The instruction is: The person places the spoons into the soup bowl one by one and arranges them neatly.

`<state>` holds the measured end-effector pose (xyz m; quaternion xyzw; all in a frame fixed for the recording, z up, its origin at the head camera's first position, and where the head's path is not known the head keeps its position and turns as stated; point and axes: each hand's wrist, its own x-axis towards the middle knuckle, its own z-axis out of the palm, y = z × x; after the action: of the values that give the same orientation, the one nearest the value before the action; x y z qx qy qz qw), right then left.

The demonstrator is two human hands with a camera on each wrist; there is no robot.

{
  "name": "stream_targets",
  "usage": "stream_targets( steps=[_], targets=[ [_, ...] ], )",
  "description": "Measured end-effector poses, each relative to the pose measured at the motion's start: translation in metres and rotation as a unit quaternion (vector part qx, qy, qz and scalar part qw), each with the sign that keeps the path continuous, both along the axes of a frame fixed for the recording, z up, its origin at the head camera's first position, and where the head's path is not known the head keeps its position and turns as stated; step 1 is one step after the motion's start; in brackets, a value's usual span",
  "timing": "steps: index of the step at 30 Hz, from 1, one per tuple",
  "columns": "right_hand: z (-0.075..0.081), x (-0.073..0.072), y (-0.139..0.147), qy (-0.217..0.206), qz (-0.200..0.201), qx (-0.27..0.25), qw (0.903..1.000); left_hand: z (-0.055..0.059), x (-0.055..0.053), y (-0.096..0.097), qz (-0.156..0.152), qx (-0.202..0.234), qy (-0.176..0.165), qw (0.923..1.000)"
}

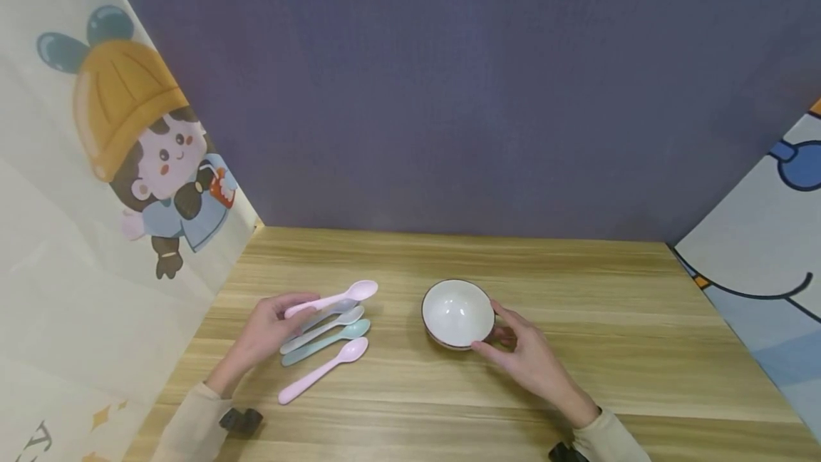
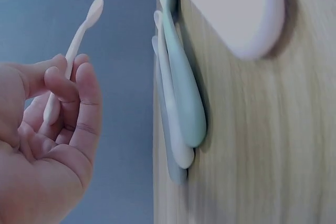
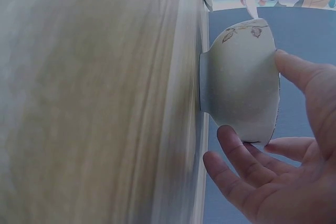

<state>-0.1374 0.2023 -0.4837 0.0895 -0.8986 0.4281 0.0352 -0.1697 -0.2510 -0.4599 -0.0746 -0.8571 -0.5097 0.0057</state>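
Observation:
My left hand [image 1: 272, 326] pinches a pink spoon [image 1: 362, 291] by its handle, bowl end pointing right. In the left wrist view, that spoon [image 2: 79, 40] is clear of the table, between thumb and fingers. Just below it lie a grey-blue spoon [image 1: 340, 307], a white spoon [image 1: 349, 316] and a teal spoon [image 1: 353, 330], close together. Nearest the front is a second pink spoon [image 1: 321, 373]. At right, my right hand [image 1: 529, 358] holds a white bowl [image 1: 455, 312] with a dark rim, thumb at the rim and fingers about its side. The bowl [image 3: 241, 77] stands upright.
The wooden table [image 1: 577, 291] meets a dark blue-grey wall panel [image 1: 449, 91] at the back. A pale wall with a cartoon figure [image 1: 167, 148] rises at left, and another printed panel [image 1: 757, 234] at right.

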Motion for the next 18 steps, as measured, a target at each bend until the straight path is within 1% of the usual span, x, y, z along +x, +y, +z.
stream_targets(
  steps=[3, 8, 14, 18],
  targets=[
    [0.000, 0.000, 0.000, 0.002, 0.000, 0.001, 1.0000, 0.001, 0.000, 0.002, -0.007, 0.026, 0.002, 0.9996],
    [0.000, 0.000, 0.000, 0.000, -0.001, 0.004, 1.0000, 0.005, 0.001, 0.006, -0.022, 0.057, 0.003, 0.9981],
    [0.000, 0.000, 0.000, -0.003, -0.001, 0.004, 1.0000, 0.006, 0.001, 0.011, -0.030, 0.050, 0.011, 0.9982],
    [0.001, 0.000, -0.001, -0.004, 0.000, 0.000, 1.0000, 0.005, 0.001, 0.014, -0.024, 0.050, 0.008, 0.9984]
  ],
)
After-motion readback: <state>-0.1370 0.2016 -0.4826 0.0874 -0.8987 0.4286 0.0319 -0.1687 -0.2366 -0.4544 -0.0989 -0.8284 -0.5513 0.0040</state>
